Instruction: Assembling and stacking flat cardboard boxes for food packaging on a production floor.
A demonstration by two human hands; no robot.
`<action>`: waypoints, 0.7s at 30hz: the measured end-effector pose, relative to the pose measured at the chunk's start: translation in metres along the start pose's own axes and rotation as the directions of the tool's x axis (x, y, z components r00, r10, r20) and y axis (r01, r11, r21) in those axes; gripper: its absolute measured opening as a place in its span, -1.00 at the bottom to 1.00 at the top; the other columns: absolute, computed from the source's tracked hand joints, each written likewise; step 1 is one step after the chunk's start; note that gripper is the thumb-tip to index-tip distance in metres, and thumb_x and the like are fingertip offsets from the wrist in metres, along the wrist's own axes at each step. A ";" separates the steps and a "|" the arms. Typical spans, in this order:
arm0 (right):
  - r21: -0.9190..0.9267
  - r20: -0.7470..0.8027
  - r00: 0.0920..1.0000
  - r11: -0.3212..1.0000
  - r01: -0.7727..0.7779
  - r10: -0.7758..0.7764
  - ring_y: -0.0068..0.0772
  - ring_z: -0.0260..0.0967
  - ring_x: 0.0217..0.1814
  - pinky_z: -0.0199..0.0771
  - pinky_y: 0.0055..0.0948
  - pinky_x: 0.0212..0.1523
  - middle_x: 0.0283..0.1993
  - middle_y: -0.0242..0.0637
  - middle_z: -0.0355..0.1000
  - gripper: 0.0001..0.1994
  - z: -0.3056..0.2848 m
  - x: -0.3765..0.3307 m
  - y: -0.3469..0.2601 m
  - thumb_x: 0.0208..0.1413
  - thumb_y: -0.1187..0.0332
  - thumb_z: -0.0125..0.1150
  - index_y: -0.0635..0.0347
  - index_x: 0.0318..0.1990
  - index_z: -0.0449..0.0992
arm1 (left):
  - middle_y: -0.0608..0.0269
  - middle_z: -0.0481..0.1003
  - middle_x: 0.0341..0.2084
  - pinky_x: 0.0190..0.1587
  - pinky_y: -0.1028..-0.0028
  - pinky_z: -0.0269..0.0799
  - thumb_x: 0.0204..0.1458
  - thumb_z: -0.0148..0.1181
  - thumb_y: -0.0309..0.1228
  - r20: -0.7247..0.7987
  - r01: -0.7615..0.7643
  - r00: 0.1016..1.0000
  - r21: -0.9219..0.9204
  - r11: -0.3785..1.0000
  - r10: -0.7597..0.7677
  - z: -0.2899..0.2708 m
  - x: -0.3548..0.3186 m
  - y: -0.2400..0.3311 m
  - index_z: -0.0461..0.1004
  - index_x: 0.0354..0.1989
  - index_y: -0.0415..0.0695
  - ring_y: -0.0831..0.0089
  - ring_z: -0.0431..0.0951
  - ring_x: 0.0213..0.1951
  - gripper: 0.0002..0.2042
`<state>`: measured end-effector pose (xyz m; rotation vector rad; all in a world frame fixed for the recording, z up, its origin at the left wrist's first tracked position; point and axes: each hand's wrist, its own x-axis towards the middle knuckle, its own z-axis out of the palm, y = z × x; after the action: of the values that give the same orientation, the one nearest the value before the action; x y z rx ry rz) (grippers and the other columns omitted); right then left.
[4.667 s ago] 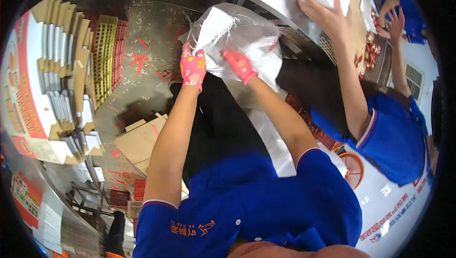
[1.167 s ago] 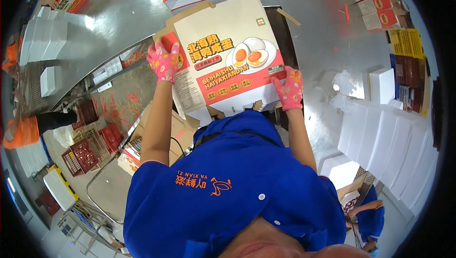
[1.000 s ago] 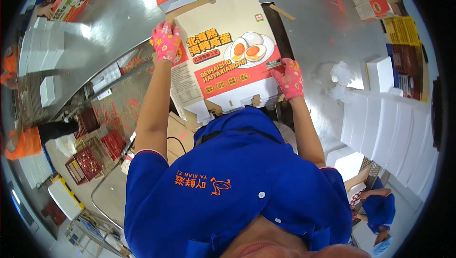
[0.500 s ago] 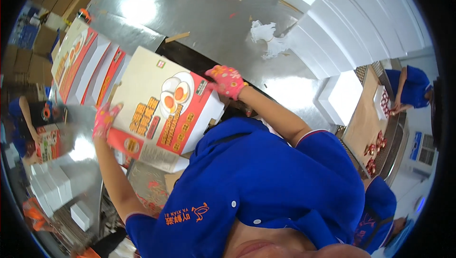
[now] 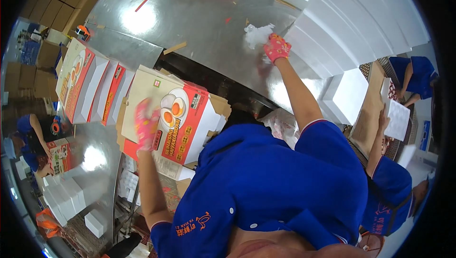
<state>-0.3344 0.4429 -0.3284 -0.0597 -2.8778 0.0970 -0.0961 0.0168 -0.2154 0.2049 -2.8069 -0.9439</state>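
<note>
My left hand [image 5: 147, 124], in a pink patterned glove, is over the printed face of a flattened cream-and-red carton [image 5: 183, 137] with egg pictures. Motion smears its fingers, so their hold is unclear. My right hand [image 5: 277, 48], gloved alike, reaches across the metal table, its fingers curled at crumpled thin white plastic [image 5: 257, 36]. Part of that plastic is hidden behind the hand. The carton lies in front of my body, on top of other cardboard pieces. To its left, several more red-and-cream cartons [image 5: 75, 80] lean in a row.
Stacked white foam boxes [image 5: 351, 25] stand at the far right of the metal table [image 5: 190, 6]. A white box [image 5: 346, 95] sits nearer on the right. A dark gap [image 5: 199, 70] crosses between table surfaces. Co-workers handle goods on both sides.
My right hand has left the carton's edge and moved far right to the white plastic. My left hand has shifted right over the carton, which is now lower.
</note>
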 end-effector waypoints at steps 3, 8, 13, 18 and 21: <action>0.460 0.236 0.972 0.879 -0.126 0.016 -0.21 0.38 -0.15 0.31 -0.25 -0.18 -0.22 -0.28 0.43 -0.75 -0.016 -0.005 -0.020 -0.10 0.19 0.13 -0.01 -0.23 0.41 | 0.00 0.28 0.05 0.14 0.32 0.16 0.01 0.09 -0.18 0.203 0.026 0.978 -0.333 0.943 0.045 0.079 0.032 0.065 0.34 0.03 -0.21 0.16 0.26 0.10 -0.54; 0.667 0.072 0.964 0.732 0.144 -0.255 -0.13 0.38 -0.19 0.35 -0.27 -0.24 -0.31 -0.22 0.39 -0.90 0.009 -0.037 -0.045 -0.03 0.38 0.04 0.02 -0.31 0.36 | 0.00 0.37 -0.04 0.08 0.30 0.21 0.07 -0.04 -0.03 0.241 0.008 0.969 -0.209 0.978 0.044 0.209 0.087 0.078 0.39 -0.04 -0.23 0.17 0.35 0.02 -0.51; 0.779 0.128 0.981 0.627 -0.008 -0.147 -0.08 0.36 -0.15 0.36 -0.20 -0.21 -0.25 -0.23 0.40 -0.90 0.024 -0.048 -0.048 0.00 0.36 0.01 0.01 -0.29 0.37 | 0.26 0.48 -0.35 -0.19 0.48 0.33 0.14 -0.24 0.05 0.610 0.714 0.689 -0.665 0.219 -0.392 0.242 0.139 0.103 0.44 -0.11 -0.21 0.46 0.42 -0.29 -0.46; 0.840 0.025 0.999 0.543 0.001 -0.041 -0.07 0.37 -0.12 0.36 -0.19 -0.16 -0.18 -0.16 0.42 -0.82 0.037 -0.042 -0.052 0.05 0.38 -0.03 0.08 -0.17 0.39 | 0.31 0.49 -0.35 -0.18 0.54 0.32 0.08 0.08 -0.26 0.638 0.537 0.768 -0.593 0.600 -0.057 0.268 0.173 0.077 0.44 -0.12 -0.22 0.58 0.40 -0.27 -0.70; 0.873 -0.151 0.956 0.419 0.248 -0.250 -0.07 0.39 -0.18 0.38 -0.19 -0.20 -0.21 -0.14 0.43 -0.82 0.046 -0.033 -0.062 0.04 0.38 -0.03 0.10 -0.20 0.42 | 0.19 0.48 -0.36 -0.19 0.47 0.34 0.04 0.11 -0.14 0.772 0.410 0.635 -0.377 0.831 0.037 0.280 0.184 0.046 0.42 -0.13 -0.26 0.46 0.44 -0.28 -0.60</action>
<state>-0.3164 0.3762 -0.3763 0.5736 -2.3914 1.5225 -0.3371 0.1824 -0.3848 0.0274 -3.0546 -2.2863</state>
